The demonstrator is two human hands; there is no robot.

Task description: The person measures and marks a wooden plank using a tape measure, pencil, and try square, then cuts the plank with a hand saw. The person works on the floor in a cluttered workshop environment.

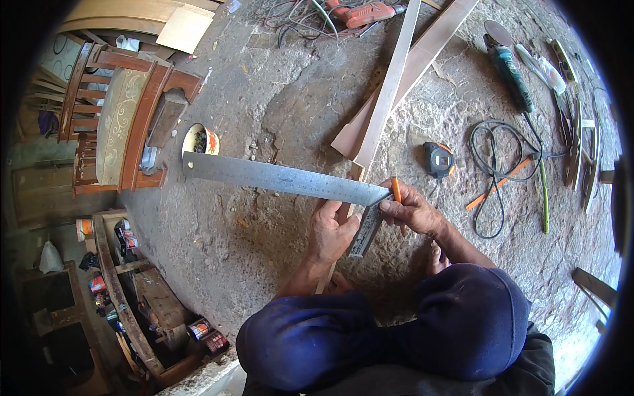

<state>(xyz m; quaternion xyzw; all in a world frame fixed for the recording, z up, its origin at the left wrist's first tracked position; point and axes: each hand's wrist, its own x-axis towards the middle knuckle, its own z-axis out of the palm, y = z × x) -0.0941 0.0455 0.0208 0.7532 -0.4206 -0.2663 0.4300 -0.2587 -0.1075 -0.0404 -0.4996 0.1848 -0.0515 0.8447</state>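
Observation:
A steel try square [284, 182] lies across a narrow wooden strip [357, 173], its long blade pointing left and its dark stock angled down toward me. My left hand [332, 232] is closed round the strip just below the blade, with the thumb close to the stock. At the blade's right end my right hand [415, 210] grips the square's corner and also holds an orange pencil [396, 190] upright between its fingers. The lower end of the strip comes down between my bent knees, near my bare foot.
Longer boards [389, 86] lie beyond my hands. A tape measure [439, 160], an angle grinder [512, 72] with looped cable and a red drill [366, 13] rest on the rough floor. At left are a patterned bowl [212, 141], a wooden chair [125, 125] and a wooden box [119, 290].

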